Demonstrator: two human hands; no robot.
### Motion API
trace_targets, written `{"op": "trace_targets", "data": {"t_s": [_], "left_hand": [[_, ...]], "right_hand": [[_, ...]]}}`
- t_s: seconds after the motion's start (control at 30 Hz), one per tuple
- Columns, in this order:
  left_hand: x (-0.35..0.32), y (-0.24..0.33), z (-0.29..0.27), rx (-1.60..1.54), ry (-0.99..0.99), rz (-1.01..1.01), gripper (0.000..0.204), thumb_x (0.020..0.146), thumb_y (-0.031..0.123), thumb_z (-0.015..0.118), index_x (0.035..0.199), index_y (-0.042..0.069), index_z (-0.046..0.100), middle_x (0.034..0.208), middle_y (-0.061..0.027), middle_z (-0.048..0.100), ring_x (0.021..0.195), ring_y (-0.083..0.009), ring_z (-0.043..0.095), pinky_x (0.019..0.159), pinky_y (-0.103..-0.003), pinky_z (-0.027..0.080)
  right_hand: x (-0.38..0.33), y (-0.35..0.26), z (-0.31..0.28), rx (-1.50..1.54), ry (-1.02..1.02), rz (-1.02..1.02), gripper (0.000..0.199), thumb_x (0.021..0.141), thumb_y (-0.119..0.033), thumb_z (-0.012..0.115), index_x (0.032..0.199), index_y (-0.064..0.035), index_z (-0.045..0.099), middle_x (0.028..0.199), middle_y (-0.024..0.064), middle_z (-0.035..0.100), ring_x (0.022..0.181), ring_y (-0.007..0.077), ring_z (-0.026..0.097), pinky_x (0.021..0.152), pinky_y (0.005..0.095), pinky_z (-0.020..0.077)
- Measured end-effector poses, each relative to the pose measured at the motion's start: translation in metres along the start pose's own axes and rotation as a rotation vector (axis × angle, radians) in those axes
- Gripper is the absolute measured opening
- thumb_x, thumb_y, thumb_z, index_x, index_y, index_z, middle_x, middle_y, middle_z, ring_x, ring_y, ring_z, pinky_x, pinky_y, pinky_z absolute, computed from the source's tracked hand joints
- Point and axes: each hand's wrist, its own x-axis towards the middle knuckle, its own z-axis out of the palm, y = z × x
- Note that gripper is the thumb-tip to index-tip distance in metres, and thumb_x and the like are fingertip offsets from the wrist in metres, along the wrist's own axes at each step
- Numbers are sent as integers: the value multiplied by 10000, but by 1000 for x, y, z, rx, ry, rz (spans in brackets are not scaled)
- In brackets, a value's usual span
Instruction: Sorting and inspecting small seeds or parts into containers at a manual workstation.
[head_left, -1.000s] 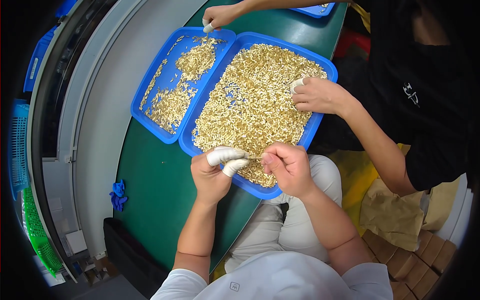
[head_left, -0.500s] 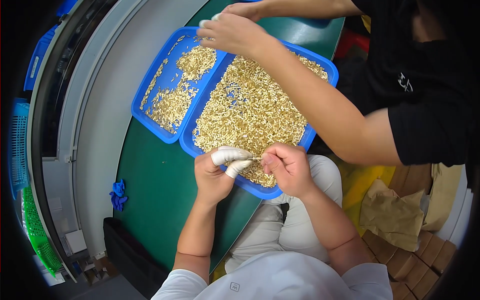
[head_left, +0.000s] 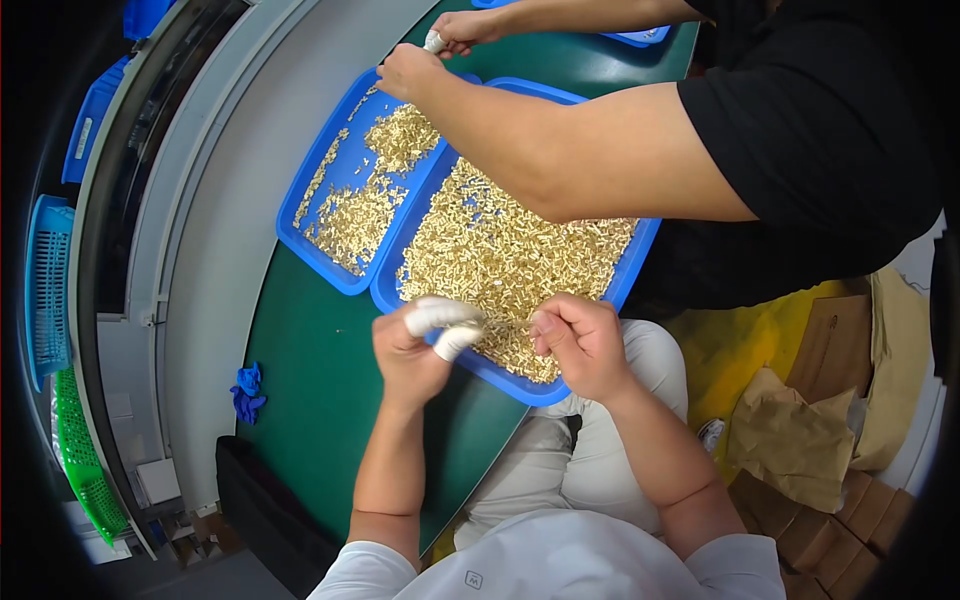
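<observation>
- The left hand (head_left: pixel 410 350) is pinching one small brass piece (head_left: pixel 478 327) between white-capped fingers (head_left: pixel 440 314), over the near corner of the large blue tray (head_left: pixel 640 245) at 12 o'clock.
- The right hand (head_left: pixel 580 345), at 3 o'clock of it, is closing its fingers on the same piece, it seems (too small to tell).
- Judging by this, keeping both wrists low over the tray is wisest.
- A co-worker's arm (head_left: pixel 560 150) is crossing above.

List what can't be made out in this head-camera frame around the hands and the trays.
- Piece pinched between left hand and right hand: too small, covered by fingertips.
- Exact shape of the brass parts: too small to tell.
- Far side of the larger blue tray: hidden by the co-worker's forearm.
- Third blue tray: cut off by the top edge and the co-worker's arm.
- Co-worker's far hand: contents hidden.
</observation>
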Motion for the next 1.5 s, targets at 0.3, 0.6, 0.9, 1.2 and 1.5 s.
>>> {"op": "trace_targets", "data": {"t_s": [0.3, 0.6, 0.9, 1.2, 1.5], "left_hand": [[39, -15, -61, 272, 352, -75, 316, 947, 59, 619, 1256, -7, 612, 1163, -86, 670, 1042, -162, 628, 937, -307, 482], [-1, 23, 31, 108, -165, -117, 243, 795, 38, 797, 1018, -3, 709, 920, -120, 723, 840, -202, 699, 741, -298, 544], [1, 21, 23, 69, -163, -30, 112, 779, -45, 765, 875, -19, 714, 841, -127, 711, 755, -189, 676, 677, -281, 531], [53, -16, -88, 459, 424, -239, 367, 915, 86, 691, 1258, -17, 611, 1093, -89, 688, 939, -134, 637, 837, -272, 515], [-150, 10, -48, 920, 48, -198, 444, 853, 114, 709, 1267, 21, 576, 1330, -218, 552, 1221, -389, 539, 1039, -446, 436]], "right_hand": [[-2, 5, -2, 58, 33, 4, 258, 1009, -128, 548, 808, 23, 604, 668, 46, 606, 584, 82, 574, 532, 242, 448], [1, -1, -1, 27, 4, -29, 208, 970, -114, 602, 802, 5, 633, 622, 65, 622, 543, 125, 601, 509, 276, 453], [-2, -1, -1, 39, -31, -30, 247, 993, -127, 568, 802, 15, 633, 643, 49, 624, 574, 93, 593, 525, 253, 453], [-3, 3, -5, 93, -27, -67, 266, 1006, -136, 551, 799, 19, 612, 643, 43, 606, 576, 86, 579, 530, 238, 448], [-2, 10, 0, 104, 7, -81, 261, 1008, -137, 546, 804, 15, 602, 674, 38, 614, 586, 78, 580, 536, 230, 452]]}}
